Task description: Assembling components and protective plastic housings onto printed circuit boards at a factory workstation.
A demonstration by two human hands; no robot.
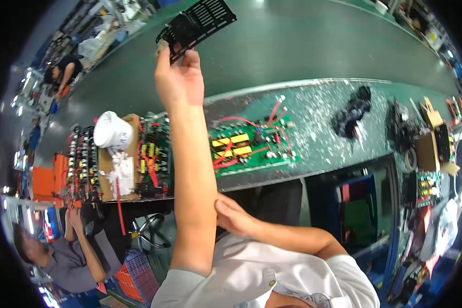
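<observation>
My left hand [182, 82], at the end of my far-stretched arm, grips the near edge of a black slotted metal cover [210, 20] above the far part of the bench. Its thumb and fingers close on that edge. Close to my body, my right hand [235, 218] is beside my left forearm, fingers loosely extended and partly hidden by that arm. Nothing shows in it. A green circuit board [272, 161] with yellow-wrapped parts and red wires lies on the bench, right of my left forearm.
Left of my arm stand more circuit boards [151, 154], a white bucket [113, 131] and a cardboard box [105, 174]. Crumpled black plastic [351, 115] lies right, among white scraps. A tape roll [410, 159] sits farther right. Another person [77, 256] works at lower left, another [66, 72] farther off.
</observation>
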